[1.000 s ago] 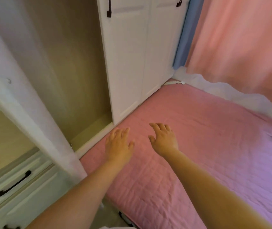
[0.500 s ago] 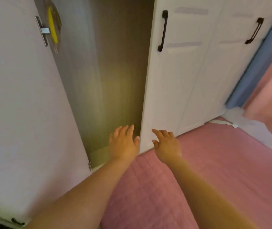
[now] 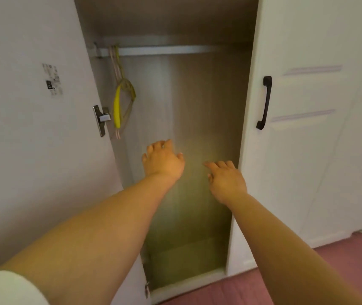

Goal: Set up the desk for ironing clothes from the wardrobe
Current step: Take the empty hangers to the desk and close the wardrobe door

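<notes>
Fingers on both hands are loosely spread and gripping nothing, so nothing's been picked up yet. In the head cam, the left hand and right hand reach side by side into the open white wardrobe. A second ago the view was down on the pink quilted bedspread with only the cupboard's bottom showing; now it has swung up so the metal hanging rail is in sight. Problem is, the compartment looks basically bare: just some yellow and pink plastic hangers hanging at the rail's left end, up left of the left hand. No clothes visible here, so I'd guess the closed white door with the black handle is next.
</notes>
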